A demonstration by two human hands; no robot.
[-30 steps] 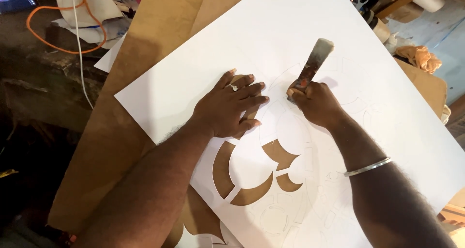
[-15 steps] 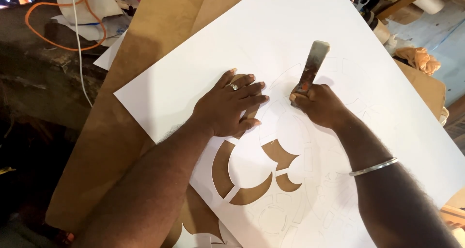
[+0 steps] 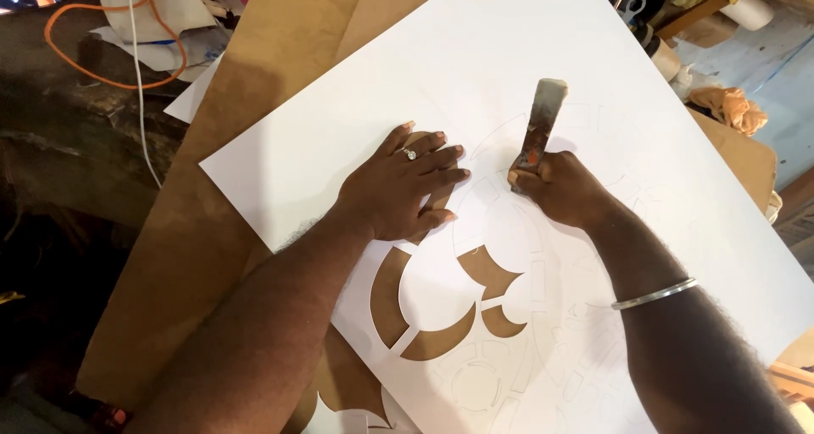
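Note:
A large white sheet with a faint drawn pattern and several curved cut-out openings lies on a brown board. My left hand, a ring on one finger, presses flat on the sheet just above the openings. My right hand grips a worn cutting knife with a grimy handle, its lower end down on the sheet beside my left fingertips. A metal bangle circles my right wrist.
An orange cable and white papers lie on the dark bench at top left. Tape rolls, crumpled brown paper and clutter sit at top right past the sheet's edge.
My right hand with the knife has shifted slightly up and to the right along the drawn line. My left hand stays pressed in the same place.

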